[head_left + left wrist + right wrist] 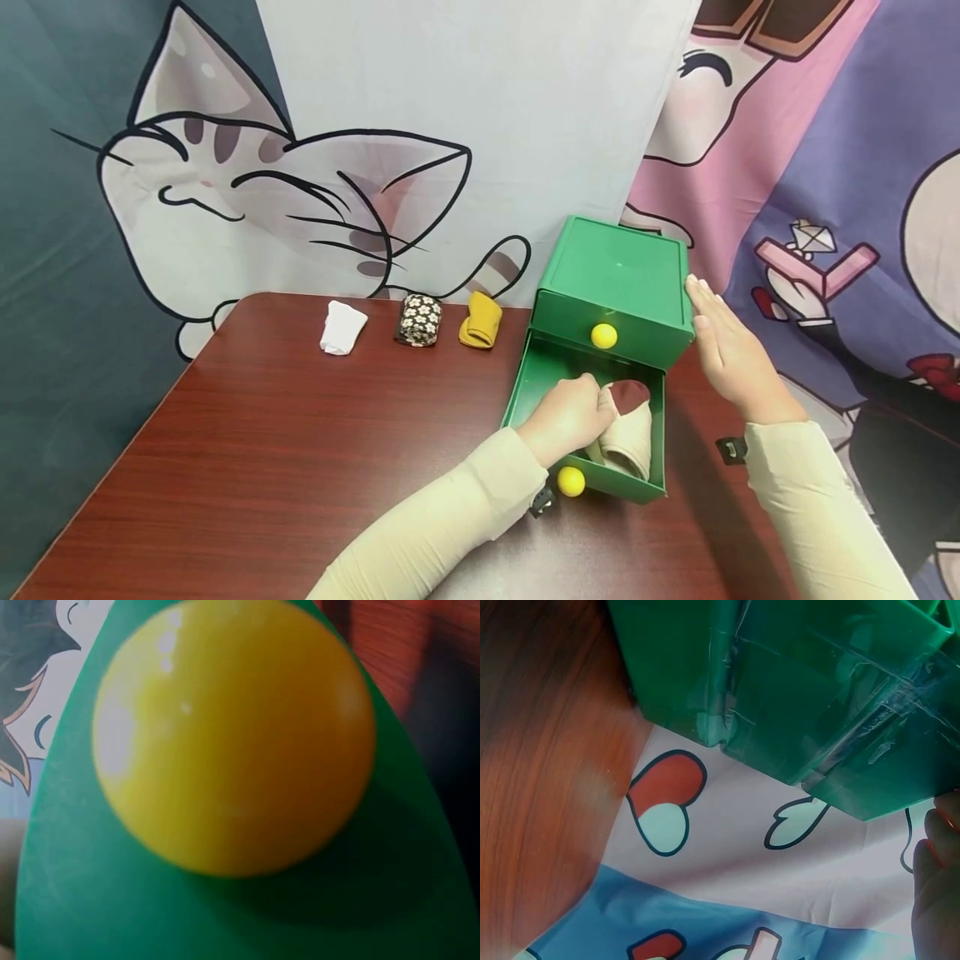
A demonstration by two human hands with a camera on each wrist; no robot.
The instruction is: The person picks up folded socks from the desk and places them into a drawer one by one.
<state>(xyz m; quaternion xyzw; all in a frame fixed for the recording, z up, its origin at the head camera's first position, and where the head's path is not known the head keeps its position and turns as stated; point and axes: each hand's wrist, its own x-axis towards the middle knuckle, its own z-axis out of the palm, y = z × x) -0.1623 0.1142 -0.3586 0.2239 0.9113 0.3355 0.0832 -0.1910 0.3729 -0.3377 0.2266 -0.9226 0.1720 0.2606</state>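
Observation:
My left hand [567, 417] is inside the pulled-out lower drawer [536, 385] of a green two-drawer box [615, 267]. Its curled fingers pinch the left edge of a rolled cream sock [628, 439] with a maroon patch. The fingertips are partly hidden. A yellow ball knob [571, 481] on that drawer's front fills much of the left wrist view. My right hand [731, 358] lies with straight fingers against the box's right side. At the right edge of the right wrist view, its fingers [939, 862] meet the green wall.
Along the table's back edge lie a folded white sock [342, 328], a black flowered sock roll [420, 320] and a mustard sock [481, 320]. The closed upper drawer has a yellow knob [603, 336]. A cartoon-printed cloth [480, 108] hangs behind the brown table [300, 450].

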